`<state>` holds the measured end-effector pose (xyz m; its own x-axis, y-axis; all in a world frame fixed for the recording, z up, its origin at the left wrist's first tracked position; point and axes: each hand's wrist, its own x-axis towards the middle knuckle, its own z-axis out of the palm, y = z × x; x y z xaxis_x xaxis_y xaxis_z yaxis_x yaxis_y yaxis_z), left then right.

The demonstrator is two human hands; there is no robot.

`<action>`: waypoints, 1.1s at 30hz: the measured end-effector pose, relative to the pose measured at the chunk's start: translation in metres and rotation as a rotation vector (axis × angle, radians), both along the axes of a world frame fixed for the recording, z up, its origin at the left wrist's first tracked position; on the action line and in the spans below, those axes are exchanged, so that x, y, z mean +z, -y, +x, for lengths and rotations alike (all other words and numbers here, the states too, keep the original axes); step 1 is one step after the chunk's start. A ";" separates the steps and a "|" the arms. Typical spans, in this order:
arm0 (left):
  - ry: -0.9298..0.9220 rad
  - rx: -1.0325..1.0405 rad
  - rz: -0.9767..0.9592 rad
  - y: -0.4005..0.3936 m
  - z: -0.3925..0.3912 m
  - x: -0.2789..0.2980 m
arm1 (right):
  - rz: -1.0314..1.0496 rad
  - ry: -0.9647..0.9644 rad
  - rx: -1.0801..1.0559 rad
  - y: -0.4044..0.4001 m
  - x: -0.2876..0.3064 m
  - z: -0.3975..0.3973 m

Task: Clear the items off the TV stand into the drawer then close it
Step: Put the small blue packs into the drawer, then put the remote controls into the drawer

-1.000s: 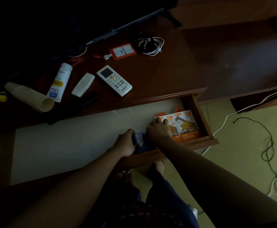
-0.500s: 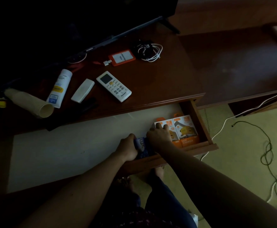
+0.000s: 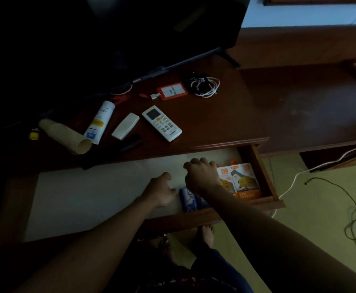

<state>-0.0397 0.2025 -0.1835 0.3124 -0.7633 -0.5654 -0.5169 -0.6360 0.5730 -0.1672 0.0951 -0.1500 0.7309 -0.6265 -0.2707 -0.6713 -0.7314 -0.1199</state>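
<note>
TV stand, top surface uncleared: air-conditioner remote, white tube, paper cup, plain white remote, orange badge holder, coiled cable all lie on it. Drawer is pulled out below the front edge, white liner showing. Inside at the right: two orange charger boxes; just left of them a small dark blue box against the front wall.

Both hands are over the drawer. Left hand is loosely open beside the blue box, apparently not touching it. Right hand is curled and lifted above the boxes; holding nothing (as far as the dim light shows).

Judgement: placing is done; next reach should go up to the stand, taking the items one per hand and laying them flat on the free liner so the drawer shuts cleanly.

Versus half a second ago: both hands pressed on the blue box then; now they have let go and risen.
</note>
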 end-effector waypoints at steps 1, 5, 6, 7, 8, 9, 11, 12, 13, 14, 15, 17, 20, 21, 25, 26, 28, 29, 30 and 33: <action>0.035 0.013 -0.023 0.000 0.006 0.007 | -0.014 0.070 -0.002 -0.001 0.007 0.007; 0.134 0.076 -0.157 -0.003 0.031 0.036 | -0.049 0.302 0.021 -0.005 0.030 0.035; 0.145 0.097 -0.191 -0.005 0.037 0.042 | -0.055 0.322 0.036 -0.007 0.035 0.041; 0.156 0.116 -0.222 -0.007 0.043 0.049 | -0.059 0.340 0.047 -0.008 0.038 0.047; 0.169 0.130 -0.254 -0.009 0.048 0.055 | -0.066 0.356 0.052 -0.009 0.042 0.053; 0.183 0.142 -0.285 -0.011 0.053 0.061 | -0.073 0.371 0.054 -0.010 0.044 0.058; 0.195 0.166 -0.334 -0.013 0.062 0.070 | -0.075 0.380 0.052 -0.009 0.047 0.068; 0.192 0.181 -0.346 -0.013 0.065 0.073 | -0.065 0.377 0.049 -0.008 0.048 0.071; 0.193 0.201 -0.352 -0.012 0.069 0.075 | -0.051 0.376 0.047 -0.006 0.049 0.075; 0.199 0.221 -0.359 -0.011 0.073 0.077 | -0.038 0.379 0.040 -0.003 0.051 0.077; 0.209 0.240 -0.370 -0.010 0.077 0.078 | -0.033 0.387 0.029 0.000 0.052 0.080; 0.244 0.279 -0.398 -0.003 0.086 0.080 | -0.026 0.391 -0.001 0.008 0.056 0.083; 0.331 0.321 -0.430 0.010 0.102 0.085 | -0.007 0.360 -0.043 0.022 0.059 0.088; 0.371 0.330 -0.432 0.015 0.107 0.086 | -0.005 0.356 -0.055 0.028 0.059 0.090; 0.518 0.279 -0.362 0.034 0.126 0.086 | -0.012 0.311 -0.086 0.046 0.054 0.099; 0.551 0.258 -0.323 0.039 0.130 0.086 | -0.008 0.291 -0.091 0.049 0.053 0.102; 0.604 0.232 -0.245 0.049 0.138 0.088 | 0.008 0.257 -0.103 0.054 0.050 0.106; 0.610 0.229 -0.209 0.054 0.141 0.088 | 0.012 0.246 -0.104 0.056 0.048 0.108; 0.606 0.225 -0.175 0.057 0.143 0.088 | 0.013 0.236 -0.102 0.058 0.046 0.110; 0.582 0.181 -0.080 0.064 0.147 0.080 | 0.036 0.218 -0.093 0.063 0.040 0.115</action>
